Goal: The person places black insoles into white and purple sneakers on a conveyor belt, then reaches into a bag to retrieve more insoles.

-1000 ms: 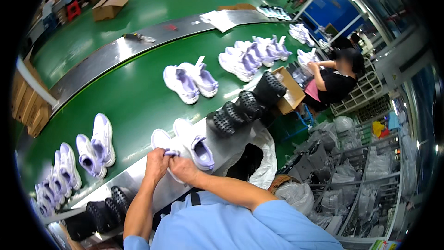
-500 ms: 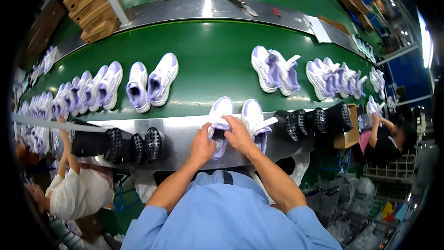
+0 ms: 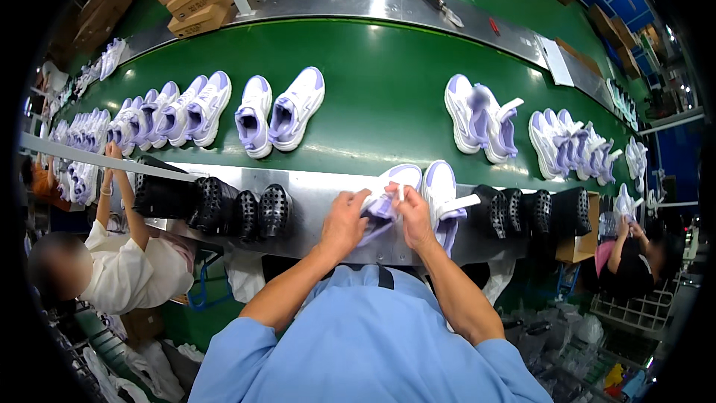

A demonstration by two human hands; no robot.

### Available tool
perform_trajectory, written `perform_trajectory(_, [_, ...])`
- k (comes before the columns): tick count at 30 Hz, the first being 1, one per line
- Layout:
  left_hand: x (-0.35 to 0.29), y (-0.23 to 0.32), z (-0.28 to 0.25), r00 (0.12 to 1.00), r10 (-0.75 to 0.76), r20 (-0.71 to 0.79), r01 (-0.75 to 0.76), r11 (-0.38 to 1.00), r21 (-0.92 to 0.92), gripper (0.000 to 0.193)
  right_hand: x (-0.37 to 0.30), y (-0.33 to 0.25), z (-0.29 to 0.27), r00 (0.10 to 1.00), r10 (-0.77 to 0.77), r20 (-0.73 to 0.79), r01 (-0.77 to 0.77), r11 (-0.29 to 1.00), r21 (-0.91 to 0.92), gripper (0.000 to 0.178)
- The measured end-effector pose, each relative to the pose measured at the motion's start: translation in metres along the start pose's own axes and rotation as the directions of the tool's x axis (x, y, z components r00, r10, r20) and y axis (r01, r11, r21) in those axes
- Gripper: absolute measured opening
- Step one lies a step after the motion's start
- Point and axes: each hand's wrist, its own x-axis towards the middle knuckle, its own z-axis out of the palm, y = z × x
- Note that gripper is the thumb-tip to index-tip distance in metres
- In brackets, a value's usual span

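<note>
A white and lilac sneaker (image 3: 403, 173) lies tilted on the metal ledge in front of me, its toe pointing away. My left hand (image 3: 346, 221) is closed on its left side by the opening. Above that opening my right hand (image 3: 412, 218) pinches a white strap (image 3: 400, 192) of the same shoe; the fingertips are slightly blurred. Just right of it stands a second sneaker (image 3: 440, 188), its white strap (image 3: 462, 203) sticking out to the right. Neither hand touches this second shoe.
Sneaker pairs stand in rows on the green conveyor belt (image 3: 373, 97). Black studded forms (image 3: 274, 209) sit left on the ledge, more black forms (image 3: 538, 210) right. A white bar (image 3: 97, 155) crosses at left. Co-workers sit at left (image 3: 134, 276) and right (image 3: 630, 265).
The sneaker in my hands has turned, its toe swinging right. My right hand has moved from the shoe's opening edge to its strap. The view has shifted, moving the scene's position in the picture.
</note>
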Motion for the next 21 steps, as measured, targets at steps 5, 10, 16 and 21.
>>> perform_trajectory(5, [0.021, 0.022, -0.003, 0.849, 0.528, 0.019, -0.509, 0.808, 0.296, 0.025, 0.009, 0.002, -0.016, 0.999, 0.032, 0.002, -0.032, 0.982, 0.187, 0.023])
perform_trajectory(10, [0.029, 0.006, -0.012, 0.570, 0.723, 0.391, -0.820, 0.475, 0.318, 0.018, 0.012, 0.014, -0.034, 0.994, 0.031, 0.103, -0.059, 0.960, 0.274, 0.018])
perform_trajectory(16, [0.031, 0.021, -0.012, 0.488, 0.628, 0.606, -0.872, 0.372, 0.318, 0.014, 0.012, 0.002, -0.028, 0.991, 0.100, 0.085, -0.102, 0.995, 0.019, 0.024])
perform_trajectory(21, [0.032, 0.018, -0.011, 0.459, 0.650, 0.605, -0.886, 0.389, 0.253, 0.020, 0.018, 0.014, -0.036, 0.993, 0.099, 0.057, -0.098, 0.995, -0.015, 0.027])
